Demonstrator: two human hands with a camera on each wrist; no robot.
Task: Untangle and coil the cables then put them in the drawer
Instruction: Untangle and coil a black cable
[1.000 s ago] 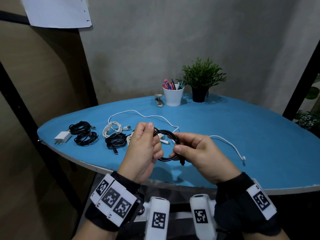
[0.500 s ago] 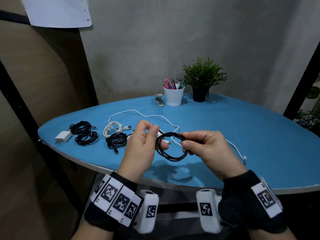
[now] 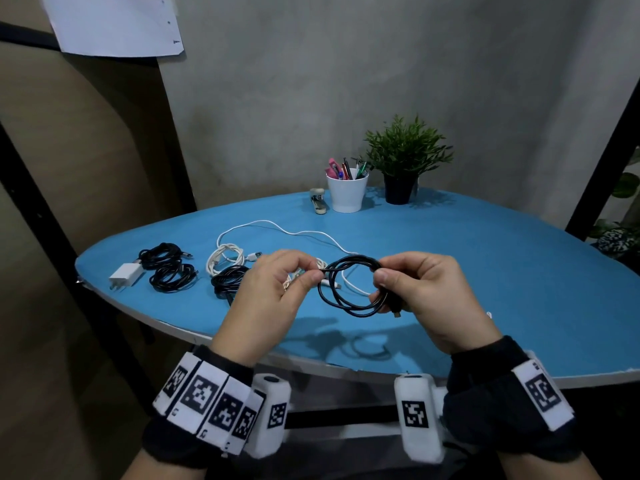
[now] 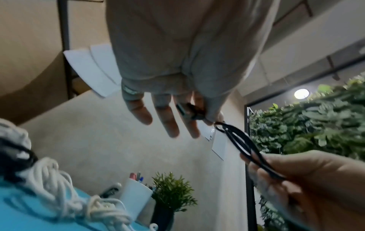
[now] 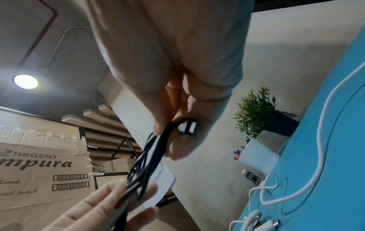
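Observation:
A black cable (image 3: 349,287) wound into a small coil hangs in the air above the blue table (image 3: 485,271), held between both hands. My right hand (image 3: 412,289) grips the coil's right side, with a plug end (image 3: 396,311) sticking out below the fingers. My left hand (image 3: 277,285) pinches the free end at the coil's upper left. The left wrist view shows that pinch on the black cable (image 4: 242,145). In the right wrist view the strands of the black cable (image 5: 150,157) run down from my fingers. No drawer is in view.
On the table's left lie two coiled black cables (image 3: 166,268) beside a white charger (image 3: 124,275), a white coil (image 3: 225,258), another black coil (image 3: 227,282) and a loose white cable (image 3: 294,233). At the back stand a pen cup (image 3: 346,192), a stapler (image 3: 318,202) and a potted plant (image 3: 405,161).
The hands have drawn apart, so the coil hangs open between them. My left hand went from wrapping the coil to pinching its free end.

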